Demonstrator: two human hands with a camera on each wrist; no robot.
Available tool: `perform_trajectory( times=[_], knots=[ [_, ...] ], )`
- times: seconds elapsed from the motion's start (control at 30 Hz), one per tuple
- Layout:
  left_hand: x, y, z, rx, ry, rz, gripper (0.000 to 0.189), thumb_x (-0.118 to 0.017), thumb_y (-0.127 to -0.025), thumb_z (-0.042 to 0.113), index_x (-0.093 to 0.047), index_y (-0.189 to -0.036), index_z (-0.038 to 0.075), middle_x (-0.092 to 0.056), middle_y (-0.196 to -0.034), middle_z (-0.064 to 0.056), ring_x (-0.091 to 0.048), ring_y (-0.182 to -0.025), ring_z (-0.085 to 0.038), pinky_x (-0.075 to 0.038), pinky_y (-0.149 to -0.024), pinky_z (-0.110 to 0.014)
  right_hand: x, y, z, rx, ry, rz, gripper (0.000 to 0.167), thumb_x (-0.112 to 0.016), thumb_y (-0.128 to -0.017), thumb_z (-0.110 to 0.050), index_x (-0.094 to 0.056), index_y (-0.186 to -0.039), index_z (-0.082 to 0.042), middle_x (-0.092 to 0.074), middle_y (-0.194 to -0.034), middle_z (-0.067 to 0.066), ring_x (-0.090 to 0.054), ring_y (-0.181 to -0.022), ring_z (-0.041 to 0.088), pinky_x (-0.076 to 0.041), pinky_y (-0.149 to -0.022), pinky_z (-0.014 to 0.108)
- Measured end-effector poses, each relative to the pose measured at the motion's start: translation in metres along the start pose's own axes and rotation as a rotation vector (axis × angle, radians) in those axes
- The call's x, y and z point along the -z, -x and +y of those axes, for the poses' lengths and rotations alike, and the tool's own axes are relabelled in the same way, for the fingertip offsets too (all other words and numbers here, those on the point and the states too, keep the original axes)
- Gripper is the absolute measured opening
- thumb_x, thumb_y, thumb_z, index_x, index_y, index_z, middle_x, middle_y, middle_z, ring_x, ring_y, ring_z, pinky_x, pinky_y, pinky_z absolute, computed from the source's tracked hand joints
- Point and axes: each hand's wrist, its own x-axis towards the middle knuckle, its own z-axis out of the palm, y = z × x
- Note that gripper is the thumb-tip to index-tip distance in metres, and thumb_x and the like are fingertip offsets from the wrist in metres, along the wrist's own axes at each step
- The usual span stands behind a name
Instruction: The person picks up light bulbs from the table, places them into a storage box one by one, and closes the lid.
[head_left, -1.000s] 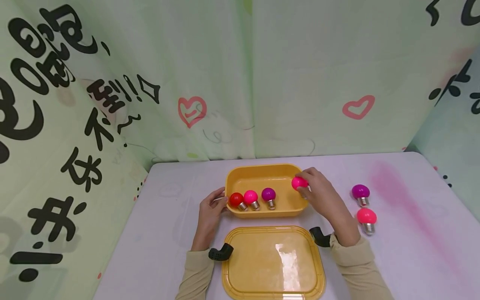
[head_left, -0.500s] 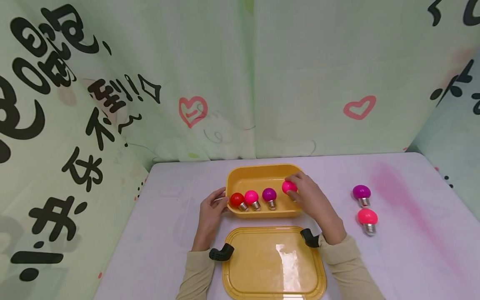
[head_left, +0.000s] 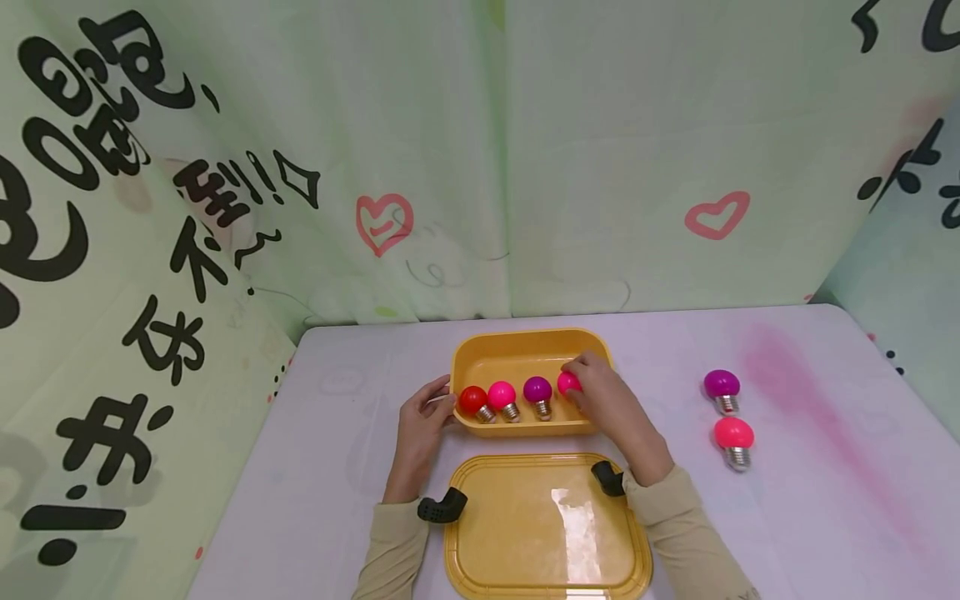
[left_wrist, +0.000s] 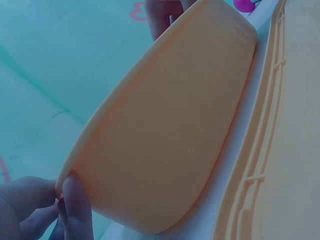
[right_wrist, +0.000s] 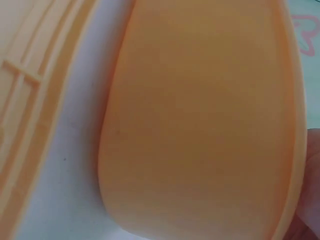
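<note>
A yellow plastic box (head_left: 517, 343) stands on the table, with a red light bulb (head_left: 473, 399), a pink bulb (head_left: 502, 394) and a purple bulb (head_left: 537, 389) in a row along its near side. My right hand (head_left: 603, 400) reaches over the box's right part and holds another pink bulb (head_left: 568, 382) by its round end, just right of the purple one; its base is hidden. At the left end, my left hand (head_left: 422, 421) pinches the box's rim between thumb and fingers, as the left wrist view shows up close (left_wrist: 75, 200).
Nearer to me lies a yellow lid (head_left: 517, 533) on the white table (head_left: 322, 467). To the right sit a purple bulb (head_left: 722, 383) and a pinkish-red bulb (head_left: 733, 433). A pale curtain (head_left: 585, 150) with drawings hangs behind.
My right hand has moved left with the pink bulb, from the box's right end to beside the purple bulb. The left hand stays at the rim.
</note>
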Motion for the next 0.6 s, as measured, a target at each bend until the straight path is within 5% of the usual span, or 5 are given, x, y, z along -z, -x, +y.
perform_trajectory(
  times=[0.6],
  knots=[
    [0.0001,-0.0003,0.0003,0.014,-0.018,0.003,0.039,-0.067,-0.095,0.013,-0.062,-0.133,0.010,-0.059,-0.120,-0.014,-0.064,-0.092,-0.018,-0.059,-0.077,-0.023,-0.0028,0.0001,0.0012,0.003,0.039,-0.014,0.033,-0.077,-0.084,-0.006,-0.066,-0.111,0.009,-0.060,-0.102,0.018,-0.061,-0.090,0.031,-0.057,-0.082,0.044]
  ],
)
